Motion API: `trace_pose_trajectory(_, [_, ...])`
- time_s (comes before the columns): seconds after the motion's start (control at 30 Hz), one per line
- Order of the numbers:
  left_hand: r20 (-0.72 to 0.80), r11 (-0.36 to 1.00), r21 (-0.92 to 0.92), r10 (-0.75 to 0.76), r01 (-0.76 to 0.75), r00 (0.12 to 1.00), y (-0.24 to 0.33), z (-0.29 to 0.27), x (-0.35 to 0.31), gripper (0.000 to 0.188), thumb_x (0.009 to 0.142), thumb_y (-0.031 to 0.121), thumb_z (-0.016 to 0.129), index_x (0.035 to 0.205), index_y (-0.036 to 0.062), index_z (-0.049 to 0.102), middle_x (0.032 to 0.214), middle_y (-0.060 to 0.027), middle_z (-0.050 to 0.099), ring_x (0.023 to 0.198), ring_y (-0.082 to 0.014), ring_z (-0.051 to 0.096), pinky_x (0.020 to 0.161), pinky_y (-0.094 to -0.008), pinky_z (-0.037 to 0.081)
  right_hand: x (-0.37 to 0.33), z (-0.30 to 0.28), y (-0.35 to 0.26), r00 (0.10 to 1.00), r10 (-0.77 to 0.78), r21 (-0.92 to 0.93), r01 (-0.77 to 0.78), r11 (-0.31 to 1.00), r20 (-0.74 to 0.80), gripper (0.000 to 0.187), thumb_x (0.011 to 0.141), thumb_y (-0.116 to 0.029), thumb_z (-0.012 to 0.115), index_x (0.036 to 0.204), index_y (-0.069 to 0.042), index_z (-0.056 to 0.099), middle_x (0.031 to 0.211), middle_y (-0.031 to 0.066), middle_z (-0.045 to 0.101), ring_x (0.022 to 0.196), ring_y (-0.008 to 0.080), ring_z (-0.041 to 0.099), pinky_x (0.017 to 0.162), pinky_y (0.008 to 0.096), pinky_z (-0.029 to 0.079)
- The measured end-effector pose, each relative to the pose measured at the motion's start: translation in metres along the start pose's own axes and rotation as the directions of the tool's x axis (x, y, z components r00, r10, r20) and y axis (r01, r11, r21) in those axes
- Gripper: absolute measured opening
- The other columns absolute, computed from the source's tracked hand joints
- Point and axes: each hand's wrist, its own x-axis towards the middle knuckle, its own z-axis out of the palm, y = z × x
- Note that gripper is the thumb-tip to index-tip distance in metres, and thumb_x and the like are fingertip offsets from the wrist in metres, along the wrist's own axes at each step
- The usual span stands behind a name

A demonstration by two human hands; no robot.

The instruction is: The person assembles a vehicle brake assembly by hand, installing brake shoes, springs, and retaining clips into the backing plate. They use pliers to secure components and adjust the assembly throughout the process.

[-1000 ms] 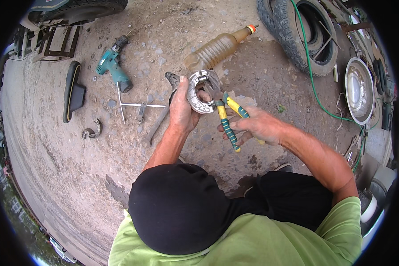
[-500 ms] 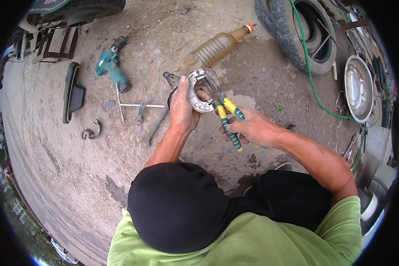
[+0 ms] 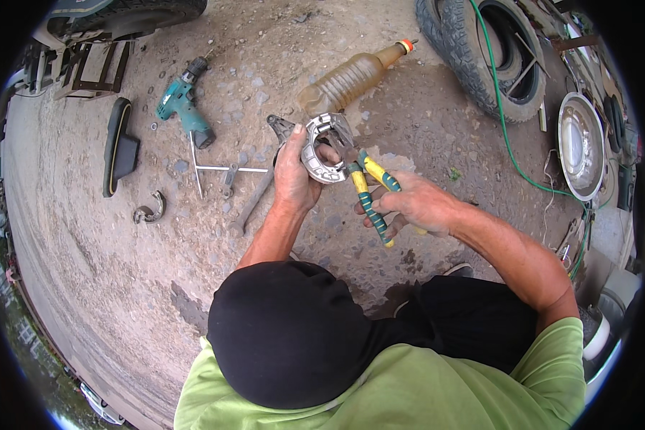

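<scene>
My left hand (image 3: 292, 175) grips a silver ring-shaped brake assembly (image 3: 312, 155), its thumb pressed on the near rim and some fingertips showing through the middle. A dark metal arm (image 3: 279, 127) sticks out on the assembly's left. In my right hand (image 3: 417, 203) is a pair of pliers (image 3: 368, 196) with yellow and green handles, spread apart. The pliers' jaws are at the right side of the ring; whether they bite on anything is too small to tell. A loose crescent-shaped brake shoe (image 3: 149, 208) lies on the ground to the left.
On the dirt ground are a teal cordless drill (image 3: 183, 107), a T-handle wrench (image 3: 226, 169), a long spanner (image 3: 251, 208) and a black padded piece (image 3: 120, 149). A brown plastic bottle (image 3: 347, 80) lies beyond my hands. Tyres (image 3: 473, 61), a green hose (image 3: 505, 132) and a metal basin (image 3: 580, 147) are right.
The pliers' handles have shifted very slightly, and the ring is turned a little in my left hand. Both hands keep their holds.
</scene>
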Motion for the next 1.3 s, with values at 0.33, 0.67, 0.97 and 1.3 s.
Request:
trace_pose_trajectory(0.33, [-0.098, 0.999, -0.039, -0.023, 0.019, 0.995, -0.005, 0.006, -0.003, 0.038, 0.113, 0.04, 0.048, 0.116, 0.0038, 0.059, 0.09, -0.0072, 0.067, 0.065, -0.0208, 0.071, 0.052, -0.0339, 0.061, 0.002, 0.007, 0.001, 0.992, 0.055, -0.143, -0.071, 0.987, -0.115, 0.057, 0.094, -0.013, 0.062, 0.145, 0.007, 0.046, 0.126, 0.0188, 0.066, 0.118, 0.0278, 0.068, 0.09, 0.0442, 0.065])
trace_pose_trajectory(0.67, [-0.134, 0.999, -0.042, -0.034, 0.029, 0.99, -0.005, 0.015, -0.007, 0.043, 0.113, 0.042, 0.048, 0.101, 0.0023, 0.06, 0.075, -0.0095, 0.068, 0.062, -0.0206, 0.072, 0.054, -0.0326, 0.062, 0.002, 0.008, -0.005, 0.988, 0.094, -0.261, -0.124, 0.957, -0.125, 0.054, 0.093, -0.016, 0.066, 0.14, 0.007, 0.052, 0.123, 0.0176, 0.067, 0.111, 0.0264, 0.07, 0.088, 0.041, 0.065])
trace_pose_trajectory(0.97, [-0.101, 1.0, 0.019, 0.003, -0.001, 0.995, -0.006, 0.011, -0.006, 0.04, 0.113, 0.04, 0.048, 0.101, 0.0031, 0.059, 0.072, -0.0127, 0.07, 0.061, -0.0205, 0.072, 0.053, -0.0305, 0.06, 0.002, 0.001, -0.002, 0.995, 0.084, -0.136, -0.091, 0.987, -0.053, 0.063, 0.093, -0.011, 0.062, 0.151, 0.003, 0.043, 0.134, 0.0184, 0.065, 0.122, 0.0289, 0.065, 0.091, 0.0458, 0.063])
trace_pose_trajectory(1.3, [-0.053, 0.99, 0.138, 0.041, -0.033, 0.998, -0.007, 0.001, -0.003, 0.042, 0.111, 0.044, 0.051, 0.099, 0.004, 0.058, 0.073, -0.0163, 0.071, 0.061, -0.022, 0.071, 0.051, -0.0321, 0.059, -0.006, -0.004, -0.018, 0.996, 0.087, -0.245, -0.092, 0.965, -0.032, 0.069, 0.088, -0.011, 0.061, 0.153, 0.001, 0.041, 0.129, 0.0157, 0.069, 0.111, 0.0232, 0.068, 0.083, 0.0382, 0.061])
